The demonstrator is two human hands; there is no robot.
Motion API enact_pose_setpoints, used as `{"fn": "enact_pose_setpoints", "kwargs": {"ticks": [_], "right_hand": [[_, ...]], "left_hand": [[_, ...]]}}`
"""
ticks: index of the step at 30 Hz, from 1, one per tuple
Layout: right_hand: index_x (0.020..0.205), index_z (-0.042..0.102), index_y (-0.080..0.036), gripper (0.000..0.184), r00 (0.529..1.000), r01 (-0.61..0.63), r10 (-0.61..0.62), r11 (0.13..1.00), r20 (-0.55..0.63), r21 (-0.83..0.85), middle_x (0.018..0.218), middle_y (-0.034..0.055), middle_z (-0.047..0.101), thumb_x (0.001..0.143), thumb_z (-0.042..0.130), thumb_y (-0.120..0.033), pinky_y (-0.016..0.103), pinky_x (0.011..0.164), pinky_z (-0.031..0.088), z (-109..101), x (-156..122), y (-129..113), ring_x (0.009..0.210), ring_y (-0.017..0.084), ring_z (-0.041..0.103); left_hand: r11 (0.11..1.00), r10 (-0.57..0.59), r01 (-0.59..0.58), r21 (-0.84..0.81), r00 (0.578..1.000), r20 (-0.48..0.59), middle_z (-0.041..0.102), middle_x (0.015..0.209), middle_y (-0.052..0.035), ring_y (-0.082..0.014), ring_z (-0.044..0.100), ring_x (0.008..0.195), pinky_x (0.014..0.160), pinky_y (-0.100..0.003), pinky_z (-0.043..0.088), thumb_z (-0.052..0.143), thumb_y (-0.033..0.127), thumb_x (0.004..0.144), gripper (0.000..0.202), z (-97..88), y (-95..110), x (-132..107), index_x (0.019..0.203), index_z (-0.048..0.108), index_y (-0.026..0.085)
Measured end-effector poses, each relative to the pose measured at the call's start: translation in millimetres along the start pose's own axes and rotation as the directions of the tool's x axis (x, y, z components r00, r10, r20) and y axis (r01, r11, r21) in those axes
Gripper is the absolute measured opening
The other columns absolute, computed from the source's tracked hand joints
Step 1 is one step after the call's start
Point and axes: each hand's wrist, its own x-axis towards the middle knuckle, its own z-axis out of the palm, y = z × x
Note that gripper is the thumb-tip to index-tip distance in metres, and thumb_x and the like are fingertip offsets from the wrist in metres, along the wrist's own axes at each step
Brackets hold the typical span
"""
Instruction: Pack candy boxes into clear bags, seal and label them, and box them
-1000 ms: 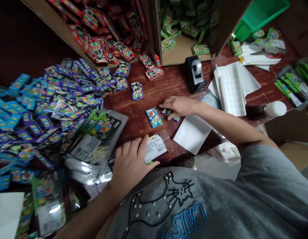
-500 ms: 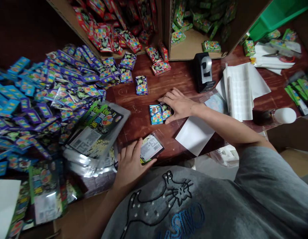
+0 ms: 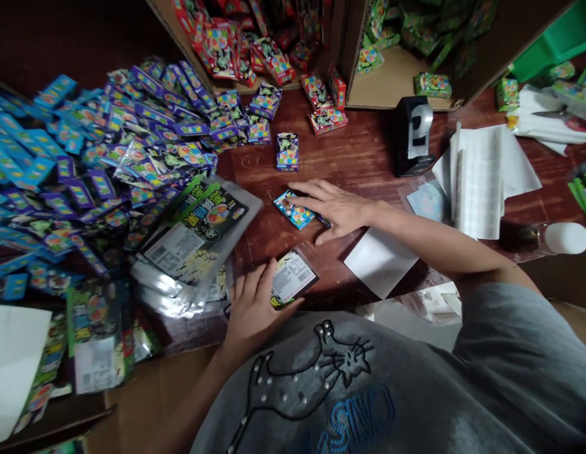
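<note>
My left hand [image 3: 255,302] lies with its fingers apart on the left side of a flat plastic packet [image 3: 294,277] with a dark printed card and white label. My right hand [image 3: 340,208] is spread low over the table, thumb apart from the stretched fingers. Its fingertips reach over a small blue printed box [image 3: 295,210], which lies at a slant. A purple box [image 3: 323,220] is mostly hidden beneath this palm. Another purple box [image 3: 287,152] lies beyond the fingers. A stack of clear printed bags [image 3: 193,233] is to the left of my left hand.
Blue and purple boxes [image 3: 146,132] are heaped at left. Cartons at the back hold red boxes [image 3: 221,50] and green boxes [image 3: 425,31]. A black tape dispenser [image 3: 413,139], sticker sheets [image 3: 479,183], a white-capped bottle [image 3: 564,238] and white paper [image 3: 380,261] lie rightward.
The blue box has turned from straight to slanted, and my right fingers now reach over it. The purple box beside it is more covered. My left hand stays on the packet; the view has shifted.
</note>
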Motion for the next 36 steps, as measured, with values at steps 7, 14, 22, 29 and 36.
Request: {"fn": "enact_pose_setpoints", "kwargs": {"ticks": [7, 14, 22, 29, 36], "right_hand": [[0.176, 0.017, -0.02, 0.114, 0.993, 0.098, -0.095, 0.994, 0.07, -0.039, 0.183, 0.0222, 0.019, 0.092, 0.064, -0.081, 0.07, 0.132, 0.015, -2, 27, 11, 0.167, 0.045, 0.017], [0.156, 0.05, -0.012, 0.085, 0.991, 0.059, -0.061, 0.998, -0.116, -0.018, 0.155, 0.0247, 0.055, 0.098, 0.063, -0.074, 0.058, 0.118, 0.043, 2, 15, -14, 0.136, 0.037, 0.052], [0.148, 0.059, -0.017, 0.082, 0.979, 0.181, -0.194, 0.97, 0.066, 0.164, 0.151, 0.0186, 0.06, 0.087, 0.083, -0.067, 0.051, 0.118, 0.045, 13, -5, -37, 0.137, 0.033, 0.05], [0.155, 0.052, -0.02, 0.087, 0.994, 0.038, -0.051, 0.989, 0.093, 0.141, 0.161, 0.0207, 0.051, 0.086, 0.086, -0.061, 0.057, 0.122, 0.043, 17, 6, -44, 0.145, 0.036, 0.046], [0.176, 0.014, -0.034, 0.127, 0.981, -0.077, 0.054, 0.99, 0.187, 0.119, 0.185, 0.0142, 0.014, 0.078, 0.088, -0.07, 0.077, 0.131, -0.005, -17, -37, -26, 0.17, 0.046, 0.006]], "left_hand": [[1.0, -0.022, 0.022, 0.007, 1.0, 0.017, 0.064, 0.148, -0.0211, -0.0409, 0.061, 0.127, 0.111, -0.054, 0.047, 0.07, 0.073, 0.09, 0.094, 1.1, -1, -5, 0.162, 0.05, 0.017], [0.986, -0.154, 0.163, 0.036, 0.97, -0.188, 0.066, 0.137, -0.0229, -0.0418, 0.063, 0.127, 0.111, -0.057, 0.049, 0.072, 0.065, 0.092, 0.086, -5.2, 2, -1, 0.158, 0.049, 0.015], [1.0, -0.023, 0.022, -0.018, 0.999, -0.049, 0.065, 0.144, -0.0219, -0.0423, 0.061, 0.129, 0.115, -0.058, 0.045, 0.077, 0.06, 0.087, 0.088, -7.9, -7, 15, 0.158, 0.049, 0.016], [1.0, 0.004, -0.004, -0.008, 0.998, -0.066, 0.063, 0.146, -0.0228, -0.0425, 0.06, 0.132, 0.114, -0.055, 0.044, 0.077, 0.06, 0.089, 0.09, -7.9, -10, 30, 0.16, 0.047, 0.014], [0.999, 0.034, -0.03, 0.033, 0.994, -0.106, 0.064, 0.145, -0.0235, -0.0442, 0.061, 0.126, 0.111, -0.056, 0.045, 0.079, 0.063, 0.087, 0.093, -4.7, -10, 33, 0.159, 0.049, 0.013]]}}
